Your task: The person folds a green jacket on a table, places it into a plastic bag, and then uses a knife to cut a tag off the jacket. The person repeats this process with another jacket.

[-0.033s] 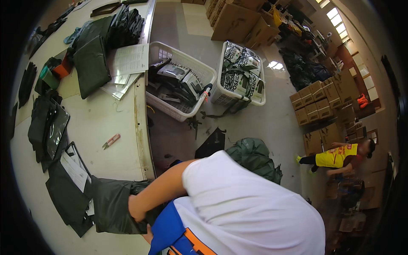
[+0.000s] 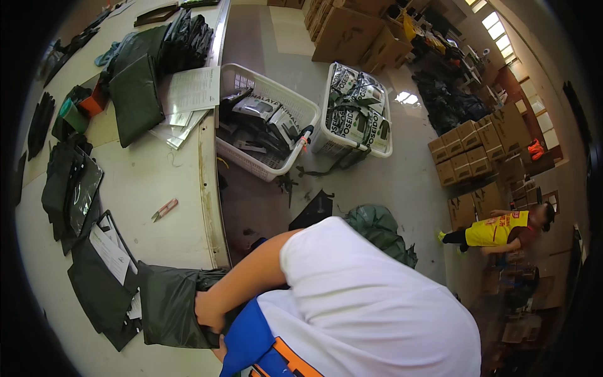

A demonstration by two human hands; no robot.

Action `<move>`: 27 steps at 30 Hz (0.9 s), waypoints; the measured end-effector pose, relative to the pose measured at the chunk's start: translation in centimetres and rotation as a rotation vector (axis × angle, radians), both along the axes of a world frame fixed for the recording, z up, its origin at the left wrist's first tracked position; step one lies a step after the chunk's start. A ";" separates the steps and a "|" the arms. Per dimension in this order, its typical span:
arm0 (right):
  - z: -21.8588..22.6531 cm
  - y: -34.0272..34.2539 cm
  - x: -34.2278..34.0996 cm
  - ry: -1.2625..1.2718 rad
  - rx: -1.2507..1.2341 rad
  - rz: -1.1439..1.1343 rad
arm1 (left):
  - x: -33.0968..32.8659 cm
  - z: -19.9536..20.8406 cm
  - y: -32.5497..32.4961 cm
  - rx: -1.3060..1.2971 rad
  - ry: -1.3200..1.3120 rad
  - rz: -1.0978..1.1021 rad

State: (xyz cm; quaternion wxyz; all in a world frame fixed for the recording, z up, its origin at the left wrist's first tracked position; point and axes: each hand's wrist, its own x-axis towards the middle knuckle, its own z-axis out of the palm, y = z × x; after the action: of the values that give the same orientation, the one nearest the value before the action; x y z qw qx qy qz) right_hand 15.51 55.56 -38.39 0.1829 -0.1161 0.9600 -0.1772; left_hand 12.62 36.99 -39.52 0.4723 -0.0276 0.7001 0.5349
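I look down from my head and see the big white table (image 2: 179, 182); I tell each place by it. Its long edge is a worn strip (image 2: 212, 188). In the middle of the table the white top is bare, so there is room to move my hands, and small red snips (image 2: 164, 210) lie there. At the table's far part, a pile of dark green cloth (image 2: 135, 97) and paper sheets (image 2: 195, 88) take up the room. Past the long edge, on the floor, sit a white basket (image 2: 269, 80), a second white basket (image 2: 322, 137) and a green heap (image 2: 377, 229).

The folded green cloth (image 2: 169, 308) lies on the table's near part. It looks longer across the table than along it. One end points away from the long edge, just beside some black pieces (image 2: 97, 289). The other end points toward me, and my arm and blue apron (image 2: 245, 339) hide it.

My right hand (image 2: 209, 309) is bent over the cloth, touching it. Its fingertips are hidden, so I cannot tell how tight it is. My left hand (image 2: 220, 350) peeks out low by the cloth; I cannot tell if it is wide or narrow.
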 end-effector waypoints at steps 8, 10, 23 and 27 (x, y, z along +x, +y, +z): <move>-1.3 8.3 0.0 -0.034 -0.477 -0.800 | 0.8 1.0 -1.0 0.096 -0.014 0.060; -2.0 9.0 -0.9 -0.223 -0.585 -0.699 | 0.9 0.7 -1.5 0.121 0.014 0.101; 2.2 6.8 2.4 0.033 -0.738 -0.785 | 1.5 5.0 -2.6 0.293 -0.026 0.354; 6.1 3.7 -1.4 0.311 -1.179 -0.911 | -4.4 6.4 -4.1 0.811 -0.150 0.669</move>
State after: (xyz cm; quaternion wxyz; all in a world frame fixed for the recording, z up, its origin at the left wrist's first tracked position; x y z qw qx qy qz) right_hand 14.11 59.26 -32.29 -0.1382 0.1897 0.6741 -0.7003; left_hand 8.24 32.87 -33.14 0.2973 -0.1027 0.3540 0.8807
